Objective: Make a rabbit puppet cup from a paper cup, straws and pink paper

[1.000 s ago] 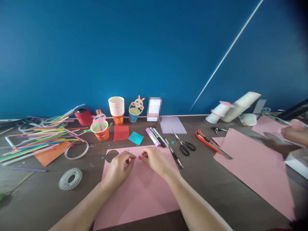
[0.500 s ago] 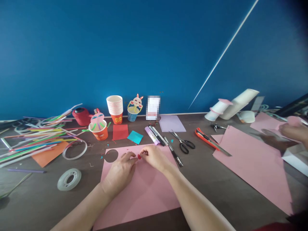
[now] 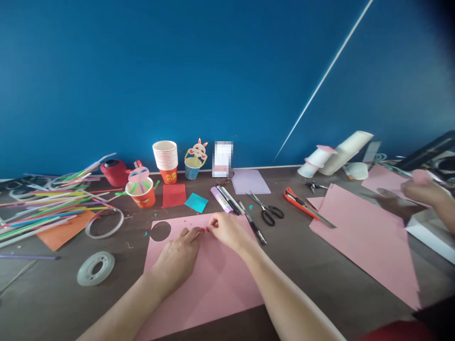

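A tiny red scrap (image 3: 202, 230) can barely be made out on the pink sheet (image 3: 213, 284) by the near edge of the tabletop (image 3: 320, 274), wedged between fingertips (image 3: 195, 234). The left hand (image 3: 177, 258) is laid flat, fingers out. The right hand (image 3: 227, 232) is curled, and its grip can't really be told.

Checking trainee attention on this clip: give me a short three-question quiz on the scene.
1. True or false: the black-handled scissors lie left of the left hand.
2. The pink sheet under the left hand and right hand has a cut-out: A round, B square, C star.
3. What colour is the tiny scrap by the right hand?
Key: 1 false; 2 A; 3 red.
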Available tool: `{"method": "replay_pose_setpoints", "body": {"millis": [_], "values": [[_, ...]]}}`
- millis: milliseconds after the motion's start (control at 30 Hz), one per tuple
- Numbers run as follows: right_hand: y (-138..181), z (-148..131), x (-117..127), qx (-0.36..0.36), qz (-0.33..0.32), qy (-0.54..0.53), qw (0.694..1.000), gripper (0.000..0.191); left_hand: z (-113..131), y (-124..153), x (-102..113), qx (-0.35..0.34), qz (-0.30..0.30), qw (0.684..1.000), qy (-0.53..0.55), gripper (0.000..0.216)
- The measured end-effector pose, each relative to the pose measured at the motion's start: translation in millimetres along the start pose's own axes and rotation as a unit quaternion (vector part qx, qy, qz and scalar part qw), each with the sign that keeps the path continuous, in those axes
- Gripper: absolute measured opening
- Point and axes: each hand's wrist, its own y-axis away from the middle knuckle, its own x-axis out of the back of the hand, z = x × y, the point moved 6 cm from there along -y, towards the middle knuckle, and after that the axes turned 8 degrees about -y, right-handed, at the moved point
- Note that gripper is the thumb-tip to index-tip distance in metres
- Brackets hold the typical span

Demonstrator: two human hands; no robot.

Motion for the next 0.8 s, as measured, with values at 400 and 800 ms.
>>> {"method": "replay_pose_setpoints", "body": {"millis": [400,800], "values": [[3.1,-2.2,-3.8,0.012,0.003,-0.003,1.000,0.008,2.0,3.5,0.9,0.020,-0.010,0.999,-0.046,0.046],[1.4,-1.4,2.3,0.011,0.024,-0.027,0.999,0.012,1.2,2.7,1.2,0.038,-0.008,0.998,-0.042,0.042]]}}
